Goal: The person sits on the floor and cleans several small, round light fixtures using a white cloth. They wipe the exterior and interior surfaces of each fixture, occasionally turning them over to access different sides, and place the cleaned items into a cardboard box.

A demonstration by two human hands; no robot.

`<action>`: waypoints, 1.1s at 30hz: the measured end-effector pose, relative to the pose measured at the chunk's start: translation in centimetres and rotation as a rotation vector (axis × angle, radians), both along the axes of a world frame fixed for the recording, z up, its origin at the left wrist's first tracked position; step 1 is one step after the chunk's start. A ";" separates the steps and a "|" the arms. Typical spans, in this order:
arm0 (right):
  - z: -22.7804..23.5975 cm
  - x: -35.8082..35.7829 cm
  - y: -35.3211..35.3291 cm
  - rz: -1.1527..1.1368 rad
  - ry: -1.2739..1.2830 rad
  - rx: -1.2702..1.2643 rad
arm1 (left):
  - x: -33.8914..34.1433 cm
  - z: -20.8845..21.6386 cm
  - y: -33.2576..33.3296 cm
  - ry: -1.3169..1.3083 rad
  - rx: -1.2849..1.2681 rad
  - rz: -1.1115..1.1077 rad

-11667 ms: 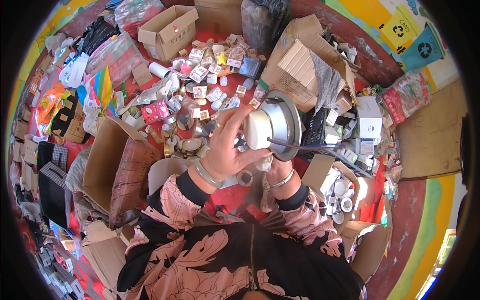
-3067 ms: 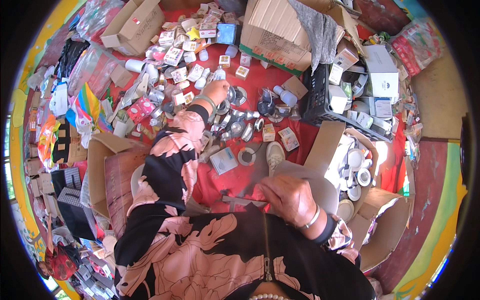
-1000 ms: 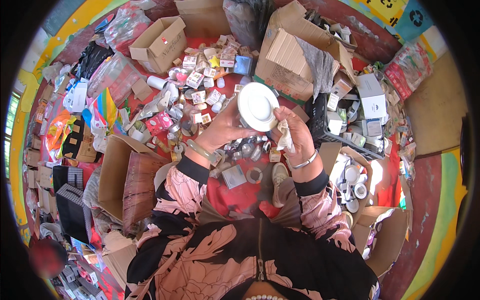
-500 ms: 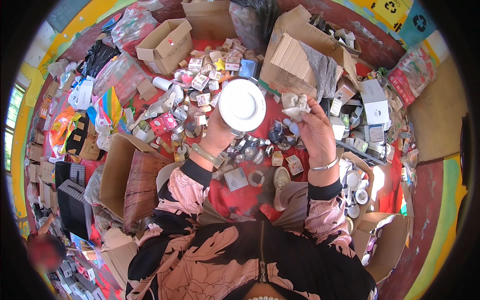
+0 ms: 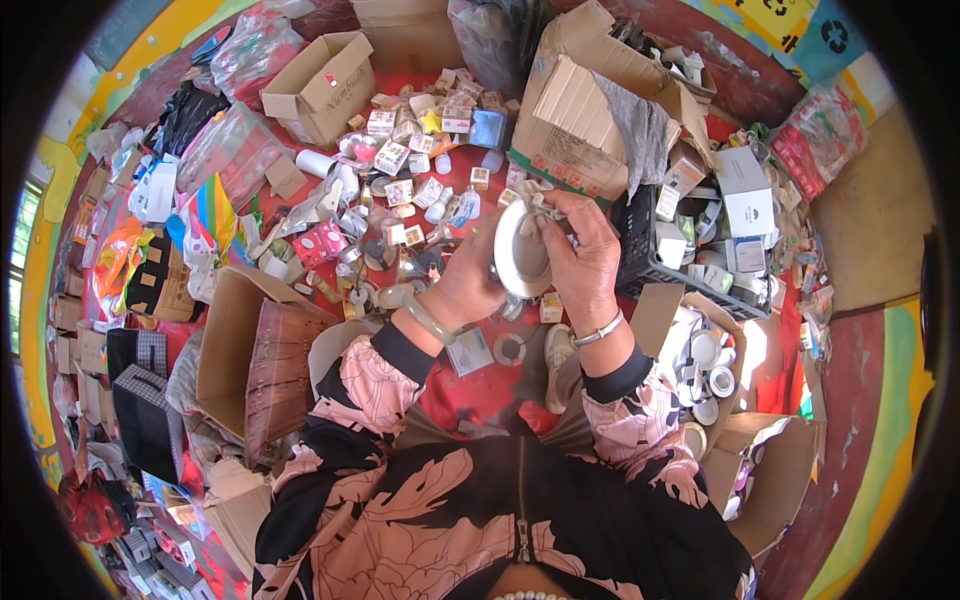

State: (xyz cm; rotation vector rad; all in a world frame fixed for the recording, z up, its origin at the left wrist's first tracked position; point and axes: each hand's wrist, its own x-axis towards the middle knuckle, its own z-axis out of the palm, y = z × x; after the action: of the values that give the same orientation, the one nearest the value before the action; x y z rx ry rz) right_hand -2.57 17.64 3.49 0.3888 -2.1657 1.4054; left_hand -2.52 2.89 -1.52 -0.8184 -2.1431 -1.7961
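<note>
Compared with half a second ago, the round lamp (image 5: pixel 522 262) is no longer showing its white face full on; it is now standing edge-turned, and the cloth (image 5: pixel 535 200), then well apart from it on the right, is now touching its upper rim. The left hand (image 5: pixel 463 288) is gripping the lamp's left edge, its fingers partly hidden behind. The right hand (image 5: pixel 586 255) is pinching the cloth between thumb and fingers and pressing it against the rim. From where I am standing, the lamp is being held up between both hands, in front of the person's chest and above the red floor (image 5: pixel 470 390). As to markings, the open carton (image 5: pixel 318 90) is bearing dark lettering and a small red patch; the large torn box (image 5: pixel 572 150) is carrying rows of print above a green band; the blue sign (image 5: pixel 832 38) on the wall is displaying a black arrow loop. Writing on the lamp I cannot make out. Its face is pointing rightward and toward the person, and its long axis, as seen, is running nearly upright.
</note>
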 end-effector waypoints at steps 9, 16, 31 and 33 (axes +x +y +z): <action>1.9 3.0 -2.3 0.215 0.258 0.274 | 0.3 -0.9 0.2 -0.513 0.738 -0.488; 0.9 2.9 -1.5 0.253 0.335 0.274 | 0.6 -0.4 -1.1 -0.694 0.690 -0.436; 0.0 1.9 0.5 0.038 -0.126 0.263 | -0.1 1.5 -2.0 -0.034 0.089 0.111; 0.0 2.6 0.1 0.131 -0.122 0.175 | -0.4 1.5 -2.1 -0.022 0.117 0.084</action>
State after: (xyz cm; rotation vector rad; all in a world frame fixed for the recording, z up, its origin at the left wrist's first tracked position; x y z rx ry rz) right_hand 0.00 17.75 3.45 0.5305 -2.4100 1.3434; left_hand -2.88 0.79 -0.06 -0.6745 -2.0316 -1.8747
